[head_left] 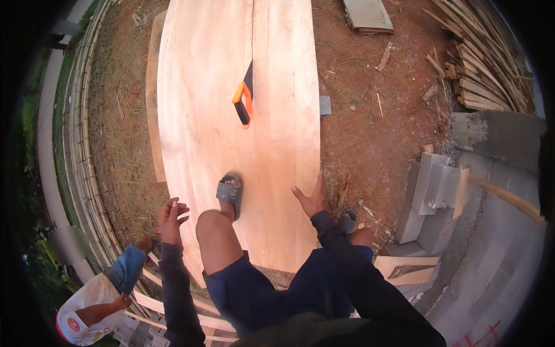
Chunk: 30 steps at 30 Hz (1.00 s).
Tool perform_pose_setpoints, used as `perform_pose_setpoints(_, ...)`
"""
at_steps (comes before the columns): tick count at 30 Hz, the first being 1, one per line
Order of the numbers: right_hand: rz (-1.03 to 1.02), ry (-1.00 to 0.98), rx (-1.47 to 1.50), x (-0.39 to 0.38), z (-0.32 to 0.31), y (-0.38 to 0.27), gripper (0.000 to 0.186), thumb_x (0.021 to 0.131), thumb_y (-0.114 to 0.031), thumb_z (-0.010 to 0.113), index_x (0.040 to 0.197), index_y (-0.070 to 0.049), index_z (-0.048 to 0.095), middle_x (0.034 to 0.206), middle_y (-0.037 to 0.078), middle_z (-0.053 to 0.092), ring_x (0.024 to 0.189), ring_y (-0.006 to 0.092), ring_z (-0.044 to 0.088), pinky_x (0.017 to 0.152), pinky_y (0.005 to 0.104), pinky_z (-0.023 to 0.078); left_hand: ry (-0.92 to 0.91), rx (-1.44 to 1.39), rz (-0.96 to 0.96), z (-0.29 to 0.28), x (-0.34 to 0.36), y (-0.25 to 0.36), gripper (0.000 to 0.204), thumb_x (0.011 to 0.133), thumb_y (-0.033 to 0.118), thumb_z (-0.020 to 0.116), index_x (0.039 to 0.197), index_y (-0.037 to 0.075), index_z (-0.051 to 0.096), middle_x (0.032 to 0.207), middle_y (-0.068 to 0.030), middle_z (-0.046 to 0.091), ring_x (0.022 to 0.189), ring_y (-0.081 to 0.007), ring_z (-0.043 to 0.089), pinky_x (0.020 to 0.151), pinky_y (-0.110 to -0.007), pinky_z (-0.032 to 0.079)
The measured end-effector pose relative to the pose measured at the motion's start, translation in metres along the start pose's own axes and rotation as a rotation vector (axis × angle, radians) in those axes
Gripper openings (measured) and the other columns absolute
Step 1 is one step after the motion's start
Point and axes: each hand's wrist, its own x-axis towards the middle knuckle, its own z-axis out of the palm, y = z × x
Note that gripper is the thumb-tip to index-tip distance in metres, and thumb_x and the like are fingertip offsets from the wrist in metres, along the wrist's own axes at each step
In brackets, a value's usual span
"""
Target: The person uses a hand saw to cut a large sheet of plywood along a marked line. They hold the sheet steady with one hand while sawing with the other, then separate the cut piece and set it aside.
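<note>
Head view: two boards [231,115], one saw [243,101].

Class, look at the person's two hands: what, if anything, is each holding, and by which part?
Nothing is held. The left hand is empty; the right hand rests open near the plywood sheet's right edge.

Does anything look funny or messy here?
A little. The handsaw lies loose on the big wooden boards, untouched by the left hand or right hand. Wood scraps lie scattered over the dirt.
</note>
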Motion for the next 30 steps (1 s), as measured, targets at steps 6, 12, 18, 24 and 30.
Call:
perform_pose_setpoints(6,-0.019,0.111,-0.376,0.018,0.067,0.008,0.108,0.080,-0.043,0.078,0.155,0.004,0.016,0.162,0.028,0.010,0.150,0.0428,0.015,0.118,0.0521,0.025,-0.231,0.266,-0.078,-0.099,-0.035,-0.154,0.026,0.101,0.022,0.059,0.119,0.003,0.063,0.108,-0.0076,0.069,0.088,-0.0138,0.064,0.077,-0.030,0.054)
perform_pose_setpoints(12,0.283,0.212,0.175,0.067,0.072,0.047,0.090,0.082,-0.048,0.077,0.145,0.002,0.035,0.145,0.032,0.044,0.133,0.0424,0.046,0.108,0.0491,0.040,-0.313,0.461,-0.121,-0.072,0.001,-0.151,0.031,0.102,0.025,0.055,0.126,0.006,0.057,0.119,-0.0091,0.060,0.101,-0.0173,0.055,0.087,-0.033,0.046)
perform_pose_setpoints(18,0.312,0.038,0.133,0.063,0.065,0.048,0.057,0.088,-0.045,0.072,0.116,-0.001,0.049,0.110,0.028,0.063,0.102,0.0450,0.062,0.086,0.0516,0.050,-0.272,0.654,-0.138,-0.021,0.027,-0.116,0.037,0.103,0.029,0.050,0.133,0.008,0.051,0.130,-0.0107,0.052,0.114,-0.0208,0.046,0.096,-0.036,0.038)
perform_pose_setpoints(24,0.114,0.197,0.346,0.047,0.076,0.048,0.039,0.092,-0.022,0.064,0.124,-0.005,0.050,0.109,0.017,0.060,0.104,0.0353,0.059,0.089,0.0465,0.048,-0.247,0.874,-0.085,0.060,0.030,-0.106,0.042,0.104,0.032,0.045,0.141,0.011,0.045,0.141,-0.0122,0.044,0.127,-0.0243,0.038,0.106,-0.039,0.029)
perform_pose_setpoints(30,0.183,0.208,0.485,0.052,0.063,0.061,0.020,0.086,-0.012,0.060,0.104,-0.009,0.052,0.100,0.009,0.056,0.099,0.0258,0.058,0.085,0.0401,0.046,-0.322,1.021,0.029,0.204,0.042,-0.150,0.048,0.105,0.036,0.040,0.148,0.013,0.040,0.152,-0.0138,0.035,0.139,-0.0278,0.029,0.115,-0.043,0.021)
